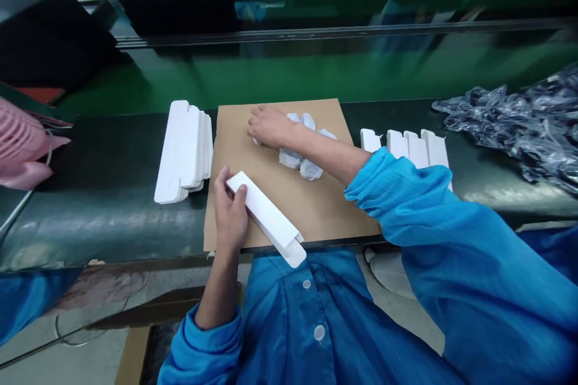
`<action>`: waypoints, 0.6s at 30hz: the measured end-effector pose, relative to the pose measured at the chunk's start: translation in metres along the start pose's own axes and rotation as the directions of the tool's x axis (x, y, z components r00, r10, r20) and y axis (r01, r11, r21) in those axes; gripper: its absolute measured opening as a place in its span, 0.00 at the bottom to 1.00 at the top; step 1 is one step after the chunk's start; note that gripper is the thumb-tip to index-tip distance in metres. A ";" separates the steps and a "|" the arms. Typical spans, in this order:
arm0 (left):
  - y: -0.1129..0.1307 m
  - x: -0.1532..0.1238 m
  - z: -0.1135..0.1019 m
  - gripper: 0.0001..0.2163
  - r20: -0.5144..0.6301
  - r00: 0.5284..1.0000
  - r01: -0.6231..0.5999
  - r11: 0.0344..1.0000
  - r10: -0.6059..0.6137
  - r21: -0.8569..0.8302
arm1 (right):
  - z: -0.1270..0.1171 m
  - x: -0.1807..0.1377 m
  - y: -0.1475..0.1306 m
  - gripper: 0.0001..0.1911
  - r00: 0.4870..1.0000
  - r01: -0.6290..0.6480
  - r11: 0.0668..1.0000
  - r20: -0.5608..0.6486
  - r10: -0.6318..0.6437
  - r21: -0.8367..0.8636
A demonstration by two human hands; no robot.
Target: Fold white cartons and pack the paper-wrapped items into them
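My left hand [231,210] grips a slim white carton [266,210], fingers and thumb around its upper end. The carton is folded into shape and tilted, with a flap standing out at its lower right end. Over the cardboard sheet [253,192], my right hand [273,126] reaches down with curled fingers. A bit of white shows under those fingers, but what they hold is mostly hidden. Beside that wrist lie several small bundles in thin white wrapping [310,169], partly covered by my forearm.
Flattened white cartons [183,150] are stacked on the left. Several formed white cartons [418,149] stand in a row at right, near a heap of clear plastic-wrapped dark items [510,126]. A pink fan [27,144] is far left. Black bins [185,12] and co-workers are beyond the green belt [289,75].
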State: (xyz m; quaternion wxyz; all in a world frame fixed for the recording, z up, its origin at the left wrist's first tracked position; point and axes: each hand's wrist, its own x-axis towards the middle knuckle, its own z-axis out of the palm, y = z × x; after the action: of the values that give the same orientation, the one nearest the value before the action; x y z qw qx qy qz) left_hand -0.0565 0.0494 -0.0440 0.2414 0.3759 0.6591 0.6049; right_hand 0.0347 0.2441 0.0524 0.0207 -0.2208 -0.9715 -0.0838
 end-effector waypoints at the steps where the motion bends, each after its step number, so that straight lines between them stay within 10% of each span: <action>1: 0.002 -0.002 -0.006 0.26 0.007 0.996 -0.087 0.990 0.087 0.106 | -0.007 -0.010 -0.001 0.09 0.998 -0.026 1.000 -0.058 0.027 0.015; 3: 0.010 -0.008 -0.021 0.28 0.189 0.926 -0.372 0.870 0.326 0.323 | -0.020 -0.045 -0.006 0.10 0.966 -0.118 0.984 -0.215 0.145 0.137; 6: 0.022 -0.015 -0.042 0.30 0.730 0.568 -0.761 0.581 0.381 0.289 | -0.024 -0.119 -0.025 0.13 0.844 -0.181 0.773 -0.308 0.440 0.608; 9: 0.028 -0.012 -0.044 0.29 0.916 0.312 -0.855 0.494 0.252 0.155 | 0.001 -0.189 -0.056 0.18 0.813 -0.250 0.485 -0.090 0.575 0.838; 11: 0.026 -0.004 -0.035 0.23 0.922 0.293 -0.869 0.472 0.252 0.147 | 0.021 -0.219 -0.074 0.18 0.747 -0.446 0.486 0.013 0.665 0.752; 14: 0.019 0.008 -0.022 0.18 0.866 0.422 -0.860 0.421 0.268 0.288 | 0.032 -0.242 -0.088 0.16 0.663 -0.717 0.613 0.053 0.747 0.330; 18: 0.018 0.010 -0.013 0.29 0.789 0.557 -0.816 0.346 0.259 0.463 | 0.015 -0.256 -0.080 0.16 0.843 -0.538 0.835 0.055 0.536 0.111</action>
State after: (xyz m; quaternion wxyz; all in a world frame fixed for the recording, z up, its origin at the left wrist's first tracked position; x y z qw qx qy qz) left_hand -0.0692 0.0488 -0.0228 0.0046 0.8147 0.5645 0.1325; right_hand 0.2313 0.0667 0.0059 0.0465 -0.4835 -0.8740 -0.0127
